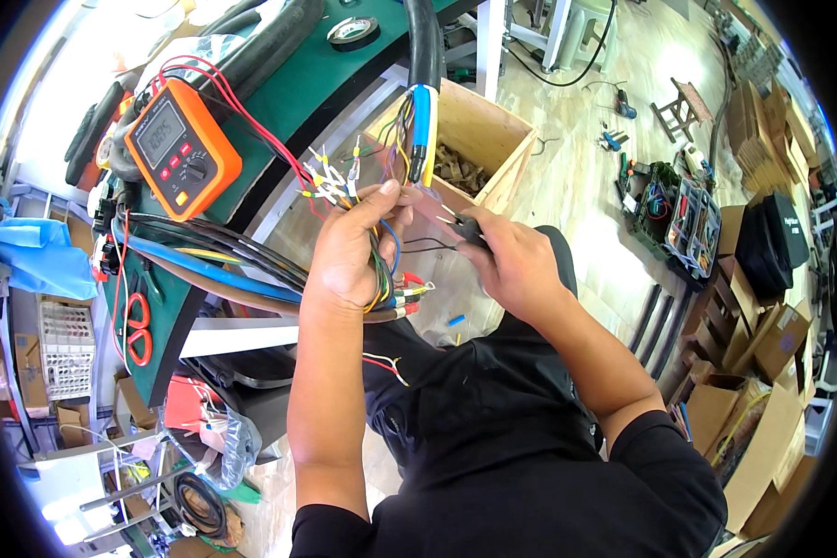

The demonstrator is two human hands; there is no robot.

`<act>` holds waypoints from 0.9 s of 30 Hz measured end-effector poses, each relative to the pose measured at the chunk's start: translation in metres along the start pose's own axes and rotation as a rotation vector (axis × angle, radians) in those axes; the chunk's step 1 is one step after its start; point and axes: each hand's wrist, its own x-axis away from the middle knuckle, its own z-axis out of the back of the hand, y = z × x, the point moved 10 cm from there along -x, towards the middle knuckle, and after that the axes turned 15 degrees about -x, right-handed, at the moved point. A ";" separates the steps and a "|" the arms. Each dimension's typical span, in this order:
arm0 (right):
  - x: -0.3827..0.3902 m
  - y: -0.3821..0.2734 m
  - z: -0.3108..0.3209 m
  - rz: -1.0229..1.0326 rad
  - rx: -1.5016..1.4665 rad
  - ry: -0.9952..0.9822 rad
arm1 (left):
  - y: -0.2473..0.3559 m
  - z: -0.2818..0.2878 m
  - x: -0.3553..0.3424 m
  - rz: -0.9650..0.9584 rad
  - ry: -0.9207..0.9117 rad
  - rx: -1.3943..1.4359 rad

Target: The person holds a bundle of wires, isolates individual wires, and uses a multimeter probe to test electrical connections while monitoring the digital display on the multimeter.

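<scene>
Your left hand (348, 249) grips thin wires (328, 190); near it, your right hand (523, 264) holds a black probe (471, 231), an orange meter (184, 151) to their left.

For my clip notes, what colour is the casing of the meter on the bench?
The meter is bright orange on its outer casing; the head view shows it.

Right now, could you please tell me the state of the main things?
Left hand, closed around wires
Right hand, closed on black tool
Wires, ends fanned out
Orange meter, digits showing
Wooden box, open-topped
Tape roll, lying flat
Red-handled scissors, on green table, blades unclear
</scene>
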 end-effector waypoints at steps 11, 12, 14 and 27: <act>-0.019 0.005 -0.018 0.014 0.030 -0.023 | -0.008 0.001 -0.007 -0.006 -0.069 0.065; -0.020 0.004 -0.018 0.021 0.032 -0.023 | -0.008 0.001 -0.007 -0.010 -0.067 0.061; -0.021 0.005 -0.019 0.016 0.030 -0.027 | -0.007 0.002 -0.007 -0.021 -0.063 0.052; -0.022 0.009 -0.029 -0.010 0.019 -0.055 | -0.005 0.002 -0.007 -0.030 -0.031 -0.011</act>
